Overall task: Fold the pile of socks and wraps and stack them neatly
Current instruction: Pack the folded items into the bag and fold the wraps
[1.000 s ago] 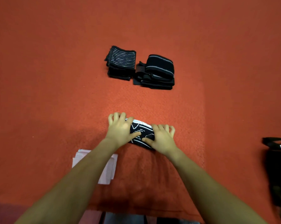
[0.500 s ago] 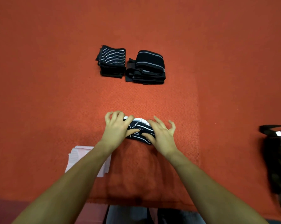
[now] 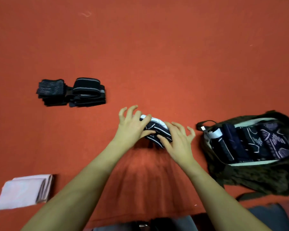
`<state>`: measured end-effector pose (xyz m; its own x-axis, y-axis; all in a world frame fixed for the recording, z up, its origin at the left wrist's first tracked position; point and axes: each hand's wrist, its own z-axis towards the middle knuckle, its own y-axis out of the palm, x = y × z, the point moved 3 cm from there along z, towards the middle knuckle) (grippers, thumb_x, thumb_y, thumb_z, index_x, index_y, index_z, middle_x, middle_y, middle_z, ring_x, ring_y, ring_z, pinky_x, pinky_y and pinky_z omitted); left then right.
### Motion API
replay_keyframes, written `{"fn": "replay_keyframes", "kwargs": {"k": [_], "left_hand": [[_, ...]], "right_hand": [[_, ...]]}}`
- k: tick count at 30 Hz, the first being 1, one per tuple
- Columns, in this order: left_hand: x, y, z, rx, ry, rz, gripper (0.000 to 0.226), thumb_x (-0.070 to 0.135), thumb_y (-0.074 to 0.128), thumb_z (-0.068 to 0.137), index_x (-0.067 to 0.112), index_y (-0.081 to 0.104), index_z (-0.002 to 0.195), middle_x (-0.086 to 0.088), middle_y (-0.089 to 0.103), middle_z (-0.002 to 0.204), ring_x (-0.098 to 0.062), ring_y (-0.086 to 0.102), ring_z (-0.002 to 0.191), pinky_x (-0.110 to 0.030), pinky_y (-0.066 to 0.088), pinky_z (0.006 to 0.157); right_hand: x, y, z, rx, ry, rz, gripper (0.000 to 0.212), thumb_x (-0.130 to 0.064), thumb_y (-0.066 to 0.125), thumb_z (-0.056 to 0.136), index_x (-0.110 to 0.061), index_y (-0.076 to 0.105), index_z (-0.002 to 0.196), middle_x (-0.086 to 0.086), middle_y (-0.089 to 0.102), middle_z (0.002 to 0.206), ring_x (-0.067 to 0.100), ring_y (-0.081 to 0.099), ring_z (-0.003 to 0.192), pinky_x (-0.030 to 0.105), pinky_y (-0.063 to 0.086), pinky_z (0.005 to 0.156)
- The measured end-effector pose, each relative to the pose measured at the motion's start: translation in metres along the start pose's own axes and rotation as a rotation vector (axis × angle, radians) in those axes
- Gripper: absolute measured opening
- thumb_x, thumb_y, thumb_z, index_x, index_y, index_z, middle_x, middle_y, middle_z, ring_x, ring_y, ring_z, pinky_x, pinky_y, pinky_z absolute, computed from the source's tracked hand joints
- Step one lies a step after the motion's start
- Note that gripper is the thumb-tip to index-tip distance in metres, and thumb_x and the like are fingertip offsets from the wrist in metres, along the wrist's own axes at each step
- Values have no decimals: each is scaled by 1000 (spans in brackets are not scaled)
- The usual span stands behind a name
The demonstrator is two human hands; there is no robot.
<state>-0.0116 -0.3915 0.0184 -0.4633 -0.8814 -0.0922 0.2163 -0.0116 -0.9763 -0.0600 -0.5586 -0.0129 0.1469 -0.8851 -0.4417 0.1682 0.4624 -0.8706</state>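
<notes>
A folded black sock with white lines (image 3: pixel 157 130) lies on the red cloth between my hands. My left hand (image 3: pixel 132 127) grips its left end, thumb under and index finger over, the other fingers lifted. My right hand (image 3: pixel 177 139) pinches its right end with thumb and forefinger, the remaining fingers spread. Farther back on the left sit two folded stacks side by side: thin-striped black socks (image 3: pixel 51 91) and black wraps with grey bands (image 3: pixel 88 92).
An open dark bag (image 3: pixel 250 174) lies on the right, holding several rolled dark patterned socks (image 3: pixel 257 144). A folded pale pink cloth (image 3: pixel 25 190) sits at the near left. The red cloth (image 3: pixel 157 55) covers the whole surface.
The view has swung right, bringing the open bag into sight. Both hands went from pressing flat on the sock to gripping its ends with fingers lifted.
</notes>
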Motion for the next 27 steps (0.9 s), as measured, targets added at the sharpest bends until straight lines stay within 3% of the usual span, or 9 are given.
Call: {"fn": "replay_keyframes", "kwargs": {"k": [6, 11, 15, 17, 20, 24, 27], "left_hand": [[123, -21, 85, 41, -35, -244, 72, 73, 42, 73, 10, 60, 103, -3, 66, 88, -32, 60, 103, -43, 22, 91], [202, -30, 125, 41, -97, -550, 84, 62, 78, 60, 6, 54, 117, -8, 58, 112, -27, 40, 113, -37, 13, 96], [248, -24, 151, -114, -28, -578, 79, 69, 69, 65, 15, 49, 119, 3, 57, 115, -23, 36, 117, -36, 9, 96], [267, -17, 168, -266, 68, -475, 76, 73, 62, 67, 16, 47, 115, 1, 60, 108, -24, 35, 114, -38, 10, 95], [289, -2, 188, -542, 247, -262, 77, 74, 58, 70, 12, 43, 114, -7, 61, 103, -30, 34, 113, -46, 16, 101], [298, 17, 194, -725, 372, -114, 81, 73, 55, 73, 12, 41, 124, -7, 58, 101, -32, 31, 119, -51, 13, 107], [293, 25, 194, -701, 332, -230, 86, 70, 60, 72, 20, 32, 135, -7, 57, 120, -31, 33, 119, -49, 15, 106]], "right_hand": [[110, -94, -5, 107, 130, -19, 46, -53, 45, 87, -20, 61, 116, -6, 63, 97, 15, 50, 101, 32, 13, 94], [169, -137, -31, 226, 300, 12, 50, -53, 44, 85, -15, 66, 109, -5, 62, 92, 8, 41, 100, 34, 15, 94], [205, -154, -46, 294, 436, -1, 50, -53, 44, 81, -14, 68, 100, -9, 57, 88, 9, 39, 98, 32, 18, 88], [221, -154, -53, 222, 516, 2, 52, -57, 39, 81, -16, 67, 93, -6, 60, 83, 12, 45, 97, 30, 15, 88], [234, -145, -63, 148, 499, -80, 41, -53, 40, 82, -17, 56, 68, -11, 46, 69, 19, 48, 88, 30, 15, 83], [242, -133, -64, 82, 432, -203, 38, -47, 45, 80, -17, 63, 66, -3, 56, 91, 21, 41, 89, 35, 20, 84], [246, -131, -55, 50, 402, -177, 39, -42, 45, 78, -16, 66, 97, 0, 58, 112, 19, 42, 101, 36, 21, 88]]}}
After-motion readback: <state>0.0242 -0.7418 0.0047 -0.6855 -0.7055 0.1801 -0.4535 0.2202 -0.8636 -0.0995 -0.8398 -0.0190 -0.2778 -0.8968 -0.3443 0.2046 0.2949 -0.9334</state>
